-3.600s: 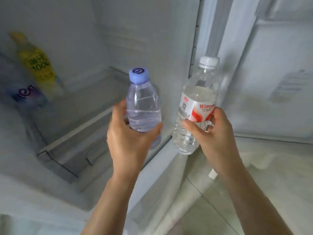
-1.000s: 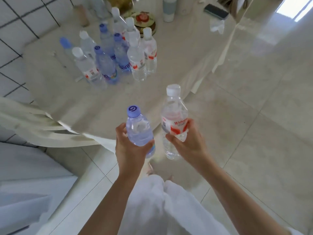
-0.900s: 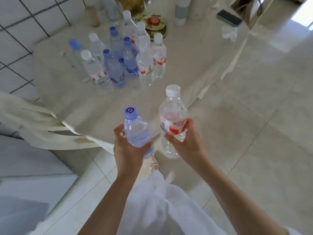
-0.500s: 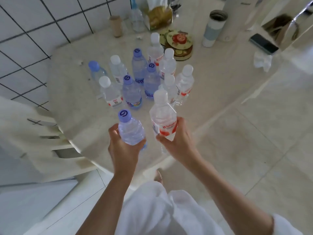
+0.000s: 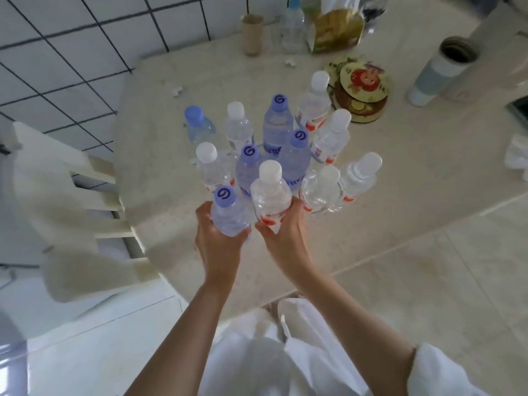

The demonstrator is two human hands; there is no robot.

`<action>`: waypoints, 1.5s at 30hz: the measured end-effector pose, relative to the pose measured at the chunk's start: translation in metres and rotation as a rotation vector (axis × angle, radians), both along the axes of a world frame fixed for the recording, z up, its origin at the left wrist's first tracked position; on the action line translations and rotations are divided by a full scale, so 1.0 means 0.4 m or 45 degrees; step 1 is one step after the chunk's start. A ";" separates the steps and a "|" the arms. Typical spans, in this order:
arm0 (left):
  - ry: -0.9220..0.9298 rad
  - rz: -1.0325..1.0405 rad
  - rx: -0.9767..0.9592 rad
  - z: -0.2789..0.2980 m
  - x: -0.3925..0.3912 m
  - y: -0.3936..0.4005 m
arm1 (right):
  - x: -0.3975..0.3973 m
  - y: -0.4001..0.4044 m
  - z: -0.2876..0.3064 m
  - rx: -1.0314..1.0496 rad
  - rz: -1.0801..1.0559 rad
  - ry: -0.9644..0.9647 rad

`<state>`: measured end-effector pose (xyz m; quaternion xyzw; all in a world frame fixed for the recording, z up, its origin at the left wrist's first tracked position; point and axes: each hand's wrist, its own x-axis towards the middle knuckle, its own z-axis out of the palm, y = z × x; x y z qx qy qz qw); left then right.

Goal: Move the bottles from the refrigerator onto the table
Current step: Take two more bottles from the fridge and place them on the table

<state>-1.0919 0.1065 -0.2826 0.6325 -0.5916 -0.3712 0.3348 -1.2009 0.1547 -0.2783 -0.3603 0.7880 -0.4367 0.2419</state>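
— Pale stone counter under a tiled wall; which step is this?

— Setting down, I judge. Fingers of the left hand curl round a blue-capped bottle; fingers of the right hand curl round a white-capped bottle at its red label. Both bottles are upright over the counter's near part.

— Are they resting on it yet?

— Cannot tell; the hands hide their bases.

— What lies beyond?

— A cluster of standing bottles just behind (the held pair nearly touches it), then a round tin and a tumbler.

— Next move?

— Probably lowering both onto the bare patch before the cluster, then loosening each grip without knocking neighbours.
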 end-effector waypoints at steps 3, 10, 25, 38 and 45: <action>0.038 0.038 0.010 -0.012 -0.015 -0.003 | -0.009 -0.017 -0.029 -0.013 0.023 -0.008; 0.020 0.113 0.018 -0.053 -0.044 0.011 | -0.040 -0.030 -0.074 -0.059 0.071 -0.042; -0.028 0.055 0.002 -0.083 -0.033 0.007 | -0.027 0.005 -0.111 -0.106 0.140 -0.001; 0.060 0.100 -0.109 -0.109 -0.013 0.020 | -0.014 0.014 -0.122 -0.064 0.042 -0.076; 0.046 0.037 -0.105 -0.124 -0.013 0.019 | -0.012 0.013 -0.127 -0.052 -0.032 -0.151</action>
